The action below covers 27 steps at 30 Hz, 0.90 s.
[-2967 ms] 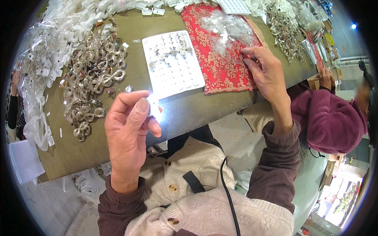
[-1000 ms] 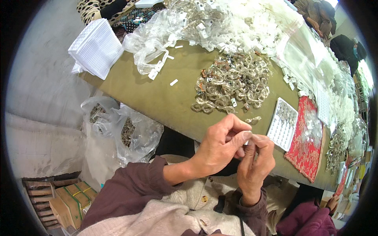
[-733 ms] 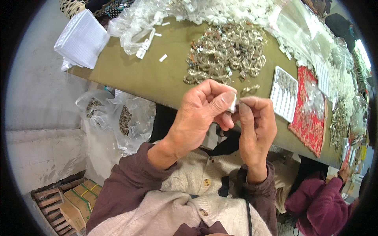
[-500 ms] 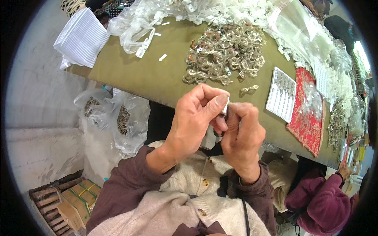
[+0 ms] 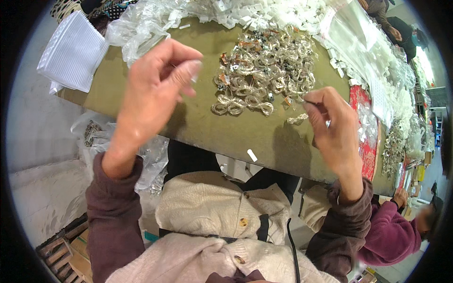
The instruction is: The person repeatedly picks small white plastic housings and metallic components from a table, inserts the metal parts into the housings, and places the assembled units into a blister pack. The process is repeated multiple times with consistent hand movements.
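Note:
My left hand [image 5: 158, 89], slightly blurred, hangs over the left part of the table beside a crumpled clear plastic bag [image 5: 134, 30]. Its fingers are bent, the thumb is apart from the lower ones, and no object shows in them. My right hand [image 5: 334, 127] is at the right edge of a pile of coiled clear cables [image 5: 264, 70]. Its thumb and forefinger are parted, nothing plain between them. Just left of those fingers lies a single twisted cable bundle [image 5: 297, 119]. A small white strip [image 5: 252, 155] rests near the table's front edge.
A stack of white ridged trays [image 5: 75, 52] stands at the table's left corner. Many small white plastic pieces [image 5: 245, 14] lie heaped along the back. At right are a red patterned cloth [image 5: 368, 155] and a person in a purple top [image 5: 391, 231].
My hands were together at a small white piece; they have parted, left hand up and left, right hand to the right. A white strip now lies near the front edge.

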Tool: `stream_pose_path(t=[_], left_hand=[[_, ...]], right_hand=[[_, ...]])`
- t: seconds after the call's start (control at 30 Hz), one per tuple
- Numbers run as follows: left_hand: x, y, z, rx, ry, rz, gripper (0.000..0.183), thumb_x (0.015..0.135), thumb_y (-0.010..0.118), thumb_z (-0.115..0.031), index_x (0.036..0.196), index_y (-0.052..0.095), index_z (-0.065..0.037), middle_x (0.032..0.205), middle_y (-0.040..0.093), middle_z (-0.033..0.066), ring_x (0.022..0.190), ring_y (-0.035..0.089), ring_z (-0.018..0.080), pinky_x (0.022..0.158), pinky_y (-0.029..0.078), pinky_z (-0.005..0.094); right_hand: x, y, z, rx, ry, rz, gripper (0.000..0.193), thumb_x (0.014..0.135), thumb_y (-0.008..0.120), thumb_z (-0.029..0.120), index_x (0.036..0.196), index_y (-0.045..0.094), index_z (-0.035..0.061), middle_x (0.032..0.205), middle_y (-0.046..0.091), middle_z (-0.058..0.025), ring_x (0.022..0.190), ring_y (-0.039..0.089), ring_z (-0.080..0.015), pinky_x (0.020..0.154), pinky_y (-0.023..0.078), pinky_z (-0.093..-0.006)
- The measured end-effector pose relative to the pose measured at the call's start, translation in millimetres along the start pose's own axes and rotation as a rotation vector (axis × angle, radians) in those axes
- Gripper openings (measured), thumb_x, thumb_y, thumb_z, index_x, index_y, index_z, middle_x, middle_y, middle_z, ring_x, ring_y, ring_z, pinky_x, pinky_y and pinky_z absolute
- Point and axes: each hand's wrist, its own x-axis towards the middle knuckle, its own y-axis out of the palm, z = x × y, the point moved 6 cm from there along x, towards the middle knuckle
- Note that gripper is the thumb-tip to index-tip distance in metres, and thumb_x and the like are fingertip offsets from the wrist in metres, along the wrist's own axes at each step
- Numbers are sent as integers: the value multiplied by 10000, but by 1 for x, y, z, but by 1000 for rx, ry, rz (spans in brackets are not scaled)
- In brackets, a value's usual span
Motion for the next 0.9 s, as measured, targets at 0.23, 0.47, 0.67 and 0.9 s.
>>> stream_pose_path(t=[0.23, 0.47, 0.67, 0.9], left_hand=[[34, -10, 24, 588, 281, 23, 121, 878, 622, -112, 973, 630, -38, 842, 622, 144, 725, 607, 325, 663, 477, 411], [68, 20, -11, 645, 580, 130, 148, 883, 604, -166, 958, 617, -40, 844, 629, 152, 821, 626, 373, 707, 485, 467], [125, 81, -27, 690, 711, 78, 204, 848, 565, -95, 1027, 655, -60, 923, 665, 155, 893, 658, 356, 770, 522, 462], [179, 145, -27, 861, 682, 206, 323, 877, 547, -37, 1155, 659, -157, 1108, 634, 116, 1027, 639, 337, 879, 505, 447]], right_hand=[[-3, 21, -6, -271, -76, -24, 175, 827, 712, 102, 954, 594, 71, 889, 607, -105, 759, 636, -339, 644, 489, -424], [3, 27, -14, -204, -12, 47, 145, 860, 679, 98, 969, 592, 61, 916, 646, -118, 735, 640, -355, 645, 495, -424], [-3, 18, -23, 568, 220, 53, 96, 989, 566, 102, 1013, 532, 15, 915, 671, -95, 610, 615, -137, 506, 454, -281], [-2, 33, -37, 1043, 284, 101, 182, 1026, 556, 214, 1086, 523, 45, 840, 604, -19, 604, 530, -44, 503, 418, -179]])
